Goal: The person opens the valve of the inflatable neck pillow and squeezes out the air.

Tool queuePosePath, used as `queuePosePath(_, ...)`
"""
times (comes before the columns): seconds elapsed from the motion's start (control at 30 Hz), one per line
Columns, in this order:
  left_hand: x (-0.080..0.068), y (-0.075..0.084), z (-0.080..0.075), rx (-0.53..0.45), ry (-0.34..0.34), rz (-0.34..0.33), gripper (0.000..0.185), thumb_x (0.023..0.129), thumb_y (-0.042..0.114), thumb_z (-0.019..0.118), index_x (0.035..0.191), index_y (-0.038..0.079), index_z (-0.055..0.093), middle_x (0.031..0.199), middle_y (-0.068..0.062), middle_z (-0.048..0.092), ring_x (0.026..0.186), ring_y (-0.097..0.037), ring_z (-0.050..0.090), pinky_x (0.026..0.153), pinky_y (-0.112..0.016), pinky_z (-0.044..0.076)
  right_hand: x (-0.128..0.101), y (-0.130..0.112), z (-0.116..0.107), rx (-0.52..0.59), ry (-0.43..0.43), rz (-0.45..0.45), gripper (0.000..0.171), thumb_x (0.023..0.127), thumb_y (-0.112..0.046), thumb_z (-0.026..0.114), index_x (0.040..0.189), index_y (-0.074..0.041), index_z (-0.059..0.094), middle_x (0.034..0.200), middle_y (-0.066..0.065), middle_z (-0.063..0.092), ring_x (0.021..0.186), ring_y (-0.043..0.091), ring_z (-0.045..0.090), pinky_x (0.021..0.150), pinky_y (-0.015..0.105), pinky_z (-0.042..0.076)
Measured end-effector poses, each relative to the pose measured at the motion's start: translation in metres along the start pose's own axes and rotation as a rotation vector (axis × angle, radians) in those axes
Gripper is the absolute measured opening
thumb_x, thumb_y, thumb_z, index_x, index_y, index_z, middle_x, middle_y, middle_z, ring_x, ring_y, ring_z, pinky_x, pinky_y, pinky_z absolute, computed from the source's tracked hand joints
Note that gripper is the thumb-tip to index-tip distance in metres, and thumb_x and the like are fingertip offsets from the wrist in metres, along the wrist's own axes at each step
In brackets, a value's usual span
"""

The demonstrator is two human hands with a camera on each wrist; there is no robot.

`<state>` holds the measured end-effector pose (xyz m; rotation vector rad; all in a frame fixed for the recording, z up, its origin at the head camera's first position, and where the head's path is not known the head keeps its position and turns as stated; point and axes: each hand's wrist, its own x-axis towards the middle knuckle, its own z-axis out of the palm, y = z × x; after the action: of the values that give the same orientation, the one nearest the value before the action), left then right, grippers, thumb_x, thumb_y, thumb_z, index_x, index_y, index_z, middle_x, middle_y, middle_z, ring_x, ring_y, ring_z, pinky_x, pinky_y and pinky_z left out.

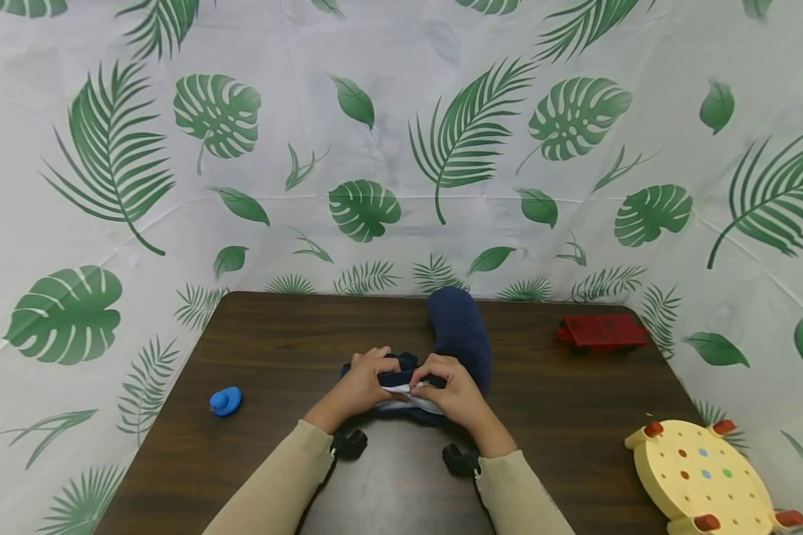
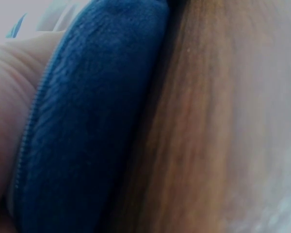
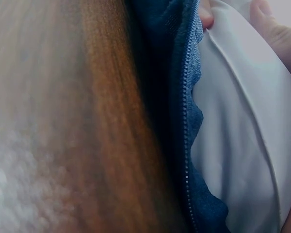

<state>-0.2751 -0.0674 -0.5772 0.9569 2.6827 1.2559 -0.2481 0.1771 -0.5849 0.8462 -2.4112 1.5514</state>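
Navy plush cover [image 1: 460, 334] lies mid-table, curving away toward the backdrop; both hands — left hand [image 1: 364, 386], right hand [image 1: 450, 390] — pinch its near end, where a white insert [image 1: 408, 397] peeks out. Only the right wrist view shows the zipper [image 3: 186, 126] running along the open blue edge against that white filling; the left wrist view, blurred, shows mostly blue pile and wood grain. On the table [image 1: 294, 334] sit 3 more items: blue duck [image 1: 224, 401], red block [image 1: 602, 331], yellow pegboard [image 1: 699, 472].
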Motion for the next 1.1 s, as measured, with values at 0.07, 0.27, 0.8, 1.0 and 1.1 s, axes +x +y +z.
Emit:
queuePosePath(0.07, -0.0006, -0.0006, 0.0, -0.019, -0.007, -0.013, 0.03, 0.078, 0.03, 0.1, 0.084, 0.024, 0.071, 0.13, -0.013, 0.079, 0.151, -0.046, 0.053, 0.114, -0.07, 0.031, -0.0005, 0.0007, 0.0004, 0.008, -0.001, -0.01, 0.018, 0.086, -0.019, 0.093, 0.094, -0.03, 0.081, 0.087, -0.008, 0.068, 0.094, 0.016, 0.063, 0.093, 0.034, 0.048)
queuePosePath(0.27, -0.0018, -0.0025, -0.0001, -0.059, -0.019, -0.013, 0.029, 0.079, 0.029, 0.099, 0.081, 0.023, 0.071, 0.116, -0.008, 0.083, 0.152, -0.048, 0.051, 0.12, -0.08, 0.024, -0.0012, 0.0028, 0.0016, 0.014, -0.005, -0.021, 0.017, 0.086, -0.018, 0.092, 0.095, -0.028, 0.081, 0.087, -0.007, 0.068, 0.093, 0.016, 0.062, 0.092, 0.034, 0.048)
queuePosePath(0.8, 0.0015, -0.005, -0.0007, -0.051, -0.029, 0.064, 0.028, 0.077, 0.03, 0.1, 0.074, 0.027, 0.072, 0.088, 0.009, 0.07, 0.101, -0.013, 0.065, 0.093, -0.044, 0.036, -0.0006, -0.0001, 0.0004, 0.062, -0.057, 0.014, 0.016, 0.087, -0.02, 0.092, 0.096, -0.029, 0.082, 0.089, -0.006, 0.068, 0.093, 0.031, 0.062, 0.093, 0.037, 0.046)
queuePosePath(1.0, 0.0021, -0.0039, -0.0016, -0.07, -0.032, 0.096, 0.027, 0.077, 0.031, 0.1, 0.073, 0.028, 0.074, 0.087, 0.01, 0.065, 0.089, -0.008, 0.057, 0.088, -0.04, 0.032, -0.0009, -0.0007, 0.0006, 0.07, -0.054, 0.004, 0.017, 0.086, -0.019, 0.092, 0.095, -0.028, 0.082, 0.088, -0.005, 0.069, 0.092, 0.029, 0.062, 0.092, 0.035, 0.045)
queuePosePath(1.1, 0.0024, -0.0037, -0.002, -0.085, -0.032, 0.113, 0.025, 0.077, 0.03, 0.1, 0.074, 0.027, 0.075, 0.086, 0.01, 0.066, 0.087, -0.006, 0.057, 0.088, -0.039, 0.033, -0.0013, -0.0019, 0.0007, 0.075, -0.057, 0.022, 0.017, 0.086, -0.02, 0.093, 0.095, -0.029, 0.082, 0.087, -0.006, 0.069, 0.092, 0.029, 0.062, 0.093, 0.035, 0.044)
